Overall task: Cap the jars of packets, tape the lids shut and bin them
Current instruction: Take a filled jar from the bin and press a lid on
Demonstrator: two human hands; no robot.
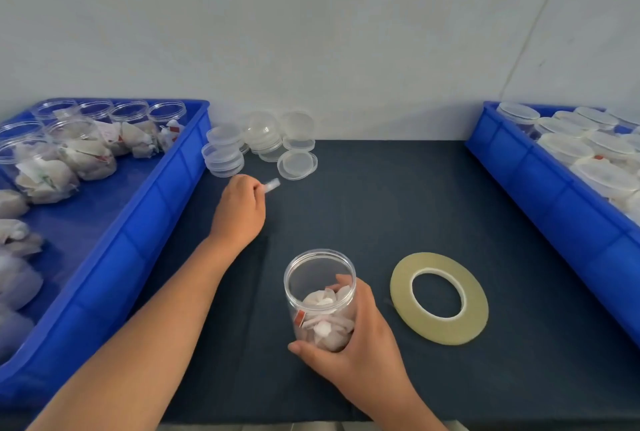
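Observation:
An open clear jar [317,274] with white packets inside stands on the dark mat near the front, and my right hand [360,340] grips it from the right with thumb and fingers round its wall. Farther back, my left hand [239,210] holds a small clear lid [272,185], seen edge-on and blurred, just in front of the loose clear lids [263,141] piled by the wall. A flat roll of yellowish tape [440,299] lies on the mat to the right of the jar.
A blue bin [162,195] on the left holds several uncapped jars of packets and loose packets. A second blue bin [554,195] on the right holds several capped jars. A pale wall closes off the back of the table.

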